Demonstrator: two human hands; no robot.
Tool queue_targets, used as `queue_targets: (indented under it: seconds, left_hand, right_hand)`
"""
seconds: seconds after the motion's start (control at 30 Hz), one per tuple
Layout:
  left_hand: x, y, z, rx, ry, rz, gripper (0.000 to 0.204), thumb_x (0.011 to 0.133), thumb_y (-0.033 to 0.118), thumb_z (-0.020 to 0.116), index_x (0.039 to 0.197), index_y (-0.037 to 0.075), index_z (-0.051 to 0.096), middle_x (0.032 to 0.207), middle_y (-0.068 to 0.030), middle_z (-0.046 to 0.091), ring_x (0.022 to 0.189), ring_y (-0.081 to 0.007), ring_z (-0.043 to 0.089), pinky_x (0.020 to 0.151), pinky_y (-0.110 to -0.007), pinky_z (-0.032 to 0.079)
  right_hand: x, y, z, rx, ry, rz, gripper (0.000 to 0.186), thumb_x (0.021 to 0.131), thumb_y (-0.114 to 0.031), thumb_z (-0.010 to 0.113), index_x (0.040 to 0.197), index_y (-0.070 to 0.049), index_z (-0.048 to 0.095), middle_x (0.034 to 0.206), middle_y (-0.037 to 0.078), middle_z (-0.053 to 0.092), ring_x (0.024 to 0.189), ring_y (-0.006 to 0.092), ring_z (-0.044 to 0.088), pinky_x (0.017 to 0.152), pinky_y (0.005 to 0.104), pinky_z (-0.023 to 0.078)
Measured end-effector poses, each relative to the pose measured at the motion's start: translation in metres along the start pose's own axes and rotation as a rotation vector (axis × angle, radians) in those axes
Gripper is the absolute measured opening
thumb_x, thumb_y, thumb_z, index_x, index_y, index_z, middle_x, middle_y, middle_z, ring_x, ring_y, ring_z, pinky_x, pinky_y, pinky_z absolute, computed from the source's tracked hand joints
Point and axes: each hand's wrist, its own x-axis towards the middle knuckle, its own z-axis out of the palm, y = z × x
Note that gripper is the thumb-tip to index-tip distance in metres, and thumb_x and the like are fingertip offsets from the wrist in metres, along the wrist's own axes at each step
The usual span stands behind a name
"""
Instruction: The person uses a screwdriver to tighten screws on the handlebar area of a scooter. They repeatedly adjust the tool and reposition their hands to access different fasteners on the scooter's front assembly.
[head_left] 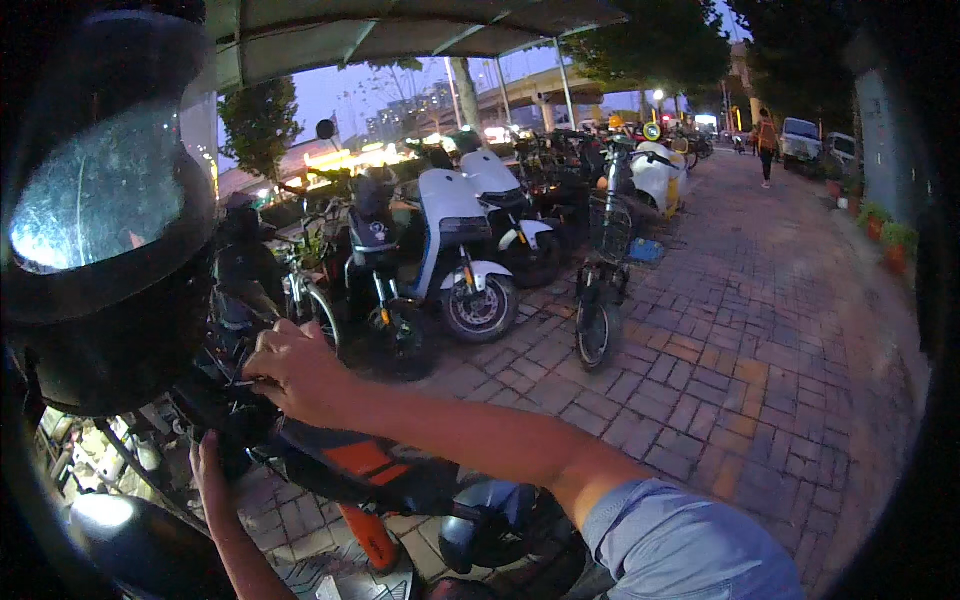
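Brick pavement: covers most of the right side, reddish-grey blocks with a yellowish strip in them, all in pretty dim light.
Canopy: stretches over the upper left on thin poles, parked bikes lined up along its edge.
White van: way up the path at the right side.
White scooter: parked mid-row, front wheel pointing toward the camera, another white one just behind it.
Near scooter: black with orange panels, right below the person's right forearm, and its dark front end is where both hands are.
Basket bike: stands a bit right of the white scooters, wire basket up front.
Walker: someone in an orange top, far off on the path.
Helmet: black with a clear visor, looming super close at upper left, just beside the hands.
Right hand: fingers curled in, looks like it's pinching something small over the scooter's front end.
Left hand: lower down, fingers up against the same dark part; can't tell if it's gripping or just resting.
Thin bit: pokes out from the right hand's fingertips, too small to make out properly.
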Motion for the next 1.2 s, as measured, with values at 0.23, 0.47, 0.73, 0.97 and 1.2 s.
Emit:
queue_targets:
  seconds: [0.23, 0.47, 0.73, 0.97, 1.2]
  left_hand:
    - [0.005, -0.002, -0.008, -0.034, -0.046, -0.049, 0.047, 0.089, 0.038, 0.06, 0.122, 0.005, 0.052, 0.107, -0.0079, 0.059, 0.098, -0.0185, 0.058, 0.083, -0.033, 0.047]
    - [0.011, -0.005, -0.006, -0.064, -0.072, -0.021, 0.041, 0.089, 0.034, 0.061, 0.118, 0.005, 0.052, 0.108, -0.0073, 0.059, 0.097, -0.0197, 0.058, 0.085, -0.036, 0.048]
    - [0.001, 0.003, 0.002, -0.093, -0.015, -0.033, 0.06, 0.089, 0.028, 0.062, 0.139, 0.002, 0.042, 0.118, -0.0114, 0.058, 0.104, -0.0214, 0.058, 0.092, -0.035, 0.047]
    - [-0.011, 0.026, 0.024, -0.1, -0.065, -0.031, 0.043, 0.089, 0.023, 0.061, 0.127, 0.004, 0.052, 0.106, -0.0044, 0.063, 0.093, -0.0154, 0.061, 0.081, -0.029, 0.05]
    - [-0.006, 0.022, 0.017, -0.113, -0.086, -0.028, 0.04, 0.089, 0.023, 0.062, 0.124, 0.005, 0.053, 0.105, -0.0044, 0.064, 0.093, -0.0149, 0.061, 0.083, -0.029, 0.049]
  right_hand:
    - [-0.016, -0.007, 0.004, 0.282, -0.005, 0.112, 0.018, 0.078, -0.008, 0.07, 0.094, -0.004, 0.062, 0.089, 0.013, 0.062, 0.084, 0.0344, 0.062, 0.075, 0.0416, 0.049]
    - [-0.019, -0.014, 0.009, 0.254, -0.021, 0.064, 0.019, 0.081, -0.009, 0.067, 0.098, -0.004, 0.06, 0.089, 0.015, 0.062, 0.085, 0.0374, 0.062, 0.073, 0.044, 0.05]
    - [-0.022, -0.008, 0.016, 0.135, 0.027, -0.038, 0.019, 0.081, -0.013, 0.068, 0.097, -0.005, 0.064, 0.089, 0.014, 0.064, 0.08, 0.0346, 0.063, 0.071, 0.0417, 0.052]
    - [-0.039, -0.009, 0.013, 0.022, 0.068, -0.018, 0.015, 0.075, -0.009, 0.072, 0.089, -0.006, 0.069, 0.085, 0.01, 0.068, 0.079, 0.0291, 0.064, 0.073, 0.0395, 0.049]
    - [-0.03, -0.012, 0.031, -0.002, 0.071, -0.041, 0.011, 0.075, -0.013, 0.071, 0.085, -0.008, 0.069, 0.08, 0.009, 0.067, 0.077, 0.0298, 0.064, 0.072, 0.0401, 0.048]
